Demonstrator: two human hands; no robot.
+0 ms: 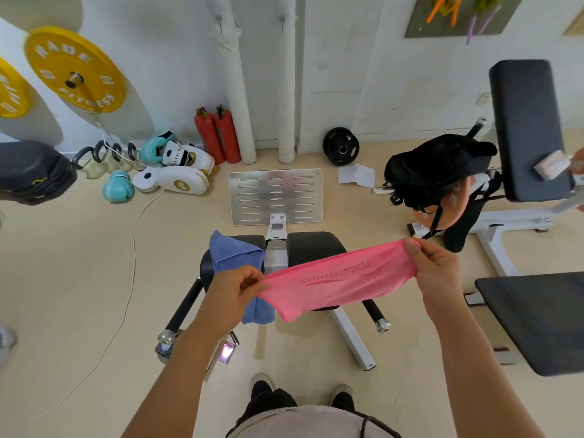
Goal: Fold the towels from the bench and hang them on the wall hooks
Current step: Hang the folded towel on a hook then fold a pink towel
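Note:
A pink towel (pixel 339 279) printed with "YOGA FITNESS" is stretched in the air between both hands, above the black padded bench (pixel 313 246). My left hand (pixel 235 292) pinches its left end and my right hand (pixel 434 270) grips its right end, held slightly higher. A blue towel (pixel 235 257) lies draped over the bench's left pad and hangs down its near side, partly behind my left hand. Two wall hooks (pixel 219 19) (pixel 282 20) stick out of the white wall straight ahead, high up, with nothing on them.
A metal footplate (pixel 276 196) lies on the floor beyond the bench. Two red fire extinguishers (pixel 217 135), boxing gloves (pixel 118 186) and kettlebells (pixel 104 161) line the wall at left. A black backpack (pixel 439 167) and another grey bench (pixel 531 128) stand at right. A white cable (pixel 126 273) crosses the floor.

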